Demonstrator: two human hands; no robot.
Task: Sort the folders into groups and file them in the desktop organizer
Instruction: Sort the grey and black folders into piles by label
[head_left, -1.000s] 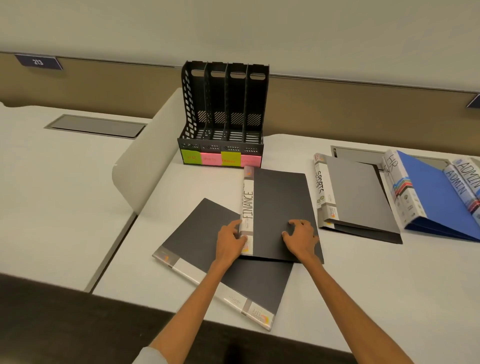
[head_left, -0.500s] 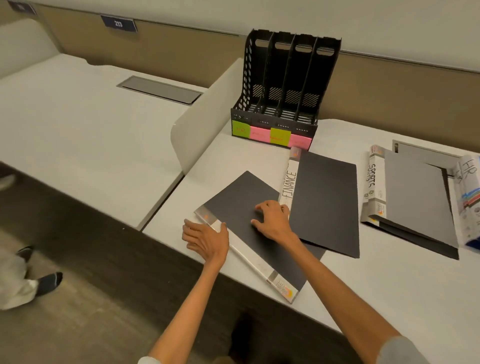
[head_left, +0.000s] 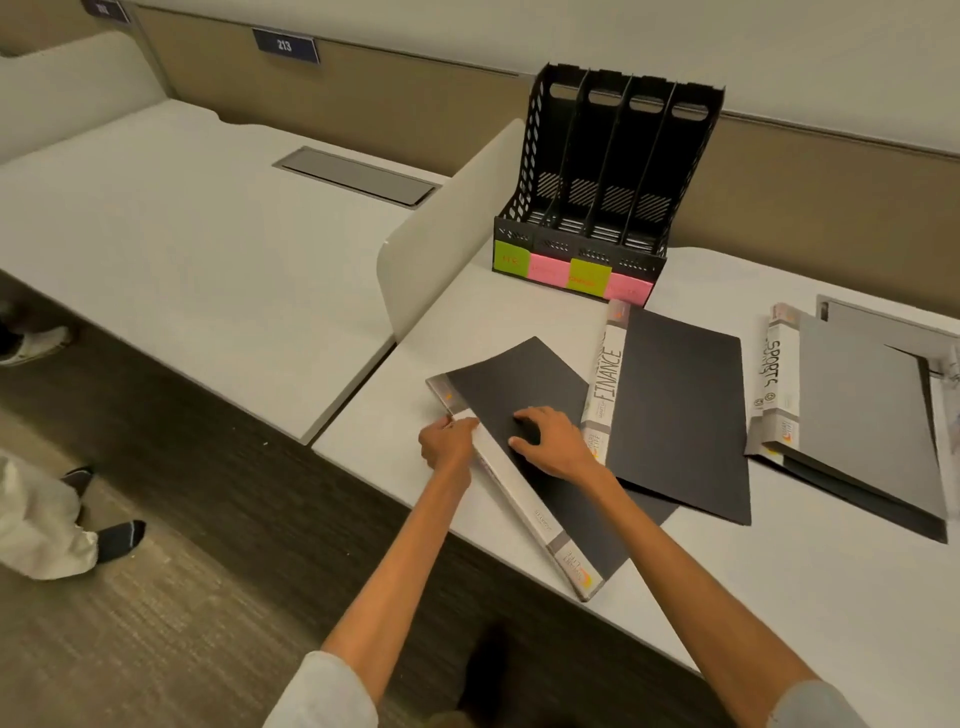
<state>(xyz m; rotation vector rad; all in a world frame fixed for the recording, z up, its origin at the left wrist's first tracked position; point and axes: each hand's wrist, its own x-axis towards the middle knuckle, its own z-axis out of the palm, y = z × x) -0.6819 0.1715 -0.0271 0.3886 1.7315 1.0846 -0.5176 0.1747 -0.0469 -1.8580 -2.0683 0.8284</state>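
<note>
- Folders (head_left: 675, 447): none filed yet, all lying flat on the desk (head_left: 753, 597); sorting looks barely begun.
- Left hand (head_left: 449, 441): fingers curled onto the spine edge of the near folder (head_left: 524, 389), pinching it by the desk's front edge.
- Near folder: black cover, pale spine, lying skewed, right side tucked under FINANCE (head_left: 680, 395).
- Right hand (head_left: 553, 441): gripping nothing, fingers arched, pressing down on that cover.
- Organizer (head_left: 605, 171): upright at the back, four slots, all unfilled, green and pink notes along the front.
- FINANCE: black, closed, just before the organizer.
- SPORTS (head_left: 857, 410): grey, further right, atop a darker folder.
</note>
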